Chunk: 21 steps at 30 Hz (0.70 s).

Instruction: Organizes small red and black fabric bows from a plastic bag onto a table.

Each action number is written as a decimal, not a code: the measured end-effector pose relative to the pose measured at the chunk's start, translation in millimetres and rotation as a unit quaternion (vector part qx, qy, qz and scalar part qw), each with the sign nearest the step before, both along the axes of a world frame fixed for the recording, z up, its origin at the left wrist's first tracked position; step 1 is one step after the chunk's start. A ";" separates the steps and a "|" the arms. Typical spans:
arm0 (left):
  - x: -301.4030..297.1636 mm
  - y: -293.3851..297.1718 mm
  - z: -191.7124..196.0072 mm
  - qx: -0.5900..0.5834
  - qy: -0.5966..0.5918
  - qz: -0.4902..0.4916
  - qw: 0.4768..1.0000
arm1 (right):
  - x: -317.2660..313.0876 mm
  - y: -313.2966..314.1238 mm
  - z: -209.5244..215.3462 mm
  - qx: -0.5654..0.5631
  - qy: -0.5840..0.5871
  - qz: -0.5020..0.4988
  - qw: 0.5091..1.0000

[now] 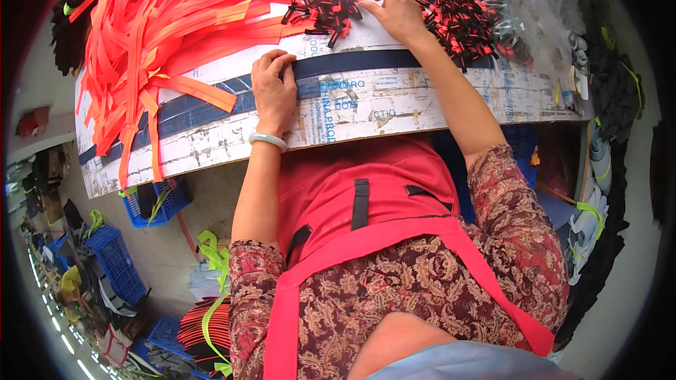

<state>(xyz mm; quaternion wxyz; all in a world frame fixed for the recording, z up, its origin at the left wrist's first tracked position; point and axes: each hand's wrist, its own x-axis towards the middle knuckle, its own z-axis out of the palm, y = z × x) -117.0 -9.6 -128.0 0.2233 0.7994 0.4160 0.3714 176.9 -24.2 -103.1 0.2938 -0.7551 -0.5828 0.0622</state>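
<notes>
Loosely curled on the white table [422,91], the left hand [274,91] hid any grasp, while farther off the right hand [396,14], thumb and forefinger slightly parted, any hold uncertain, reached between two piles of black-and-red tabs [320,5], seemingly picking pieces, next needing a precise pinch.

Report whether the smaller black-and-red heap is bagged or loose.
Loose: the smaller heap lies uncovered on the white tabletop, its edge pieces scattered.

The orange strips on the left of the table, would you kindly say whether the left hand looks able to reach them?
Probably yes: the left hand rests just right of the orange strips, with only tabletop and a dark blue band showing between, and nothing standing in the way.
</notes>
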 end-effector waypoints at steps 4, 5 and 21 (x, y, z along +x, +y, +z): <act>5.7 1.0 -1.8 0.001 -0.001 -0.008 1.000 | 5.8 19.3 -12.6 -0.052 -0.087 -0.033 0.994; 4.5 1.0 -2.1 0.000 -0.001 -0.006 1.000 | 5.9 20.6 -13.6 -0.089 -0.070 -0.031 0.993; 3.4 1.6 -3.0 0.009 0.000 -0.004 1.000 | 10.2 10.8 -25.0 0.043 -0.076 0.019 0.996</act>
